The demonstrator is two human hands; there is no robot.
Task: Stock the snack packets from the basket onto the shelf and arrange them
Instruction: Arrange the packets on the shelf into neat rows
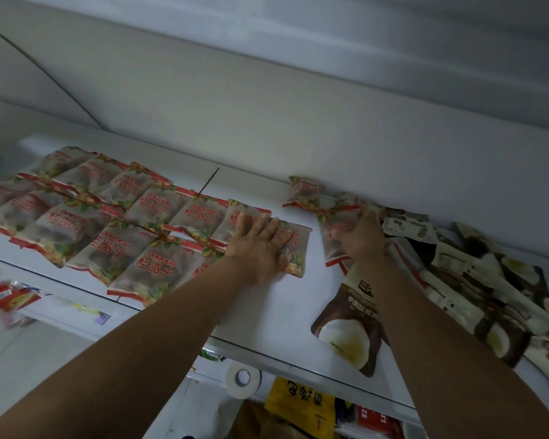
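Several clear snack packets with red print point(108, 223) lie flat in overlapping rows on the white shelf point(267, 305), filling its left half. My left hand point(260, 242) lies flat with straight fingers on the rightmost packet of the row point(295, 251). My right hand point(362, 239) grips another red-print packet point(333, 229) further right, fingers curled over its top edge. One more such packet point(303, 191) lies against the back wall. The basket is out of view.
A pile of brown and cream pouches point(476, 286) covers the shelf's right end; one brown pouch point(352, 327) overhangs the front edge. Below the shelf are a white tape roll point(243, 378), a yellow bag point(301, 407) and red packets point(13, 296) at left.
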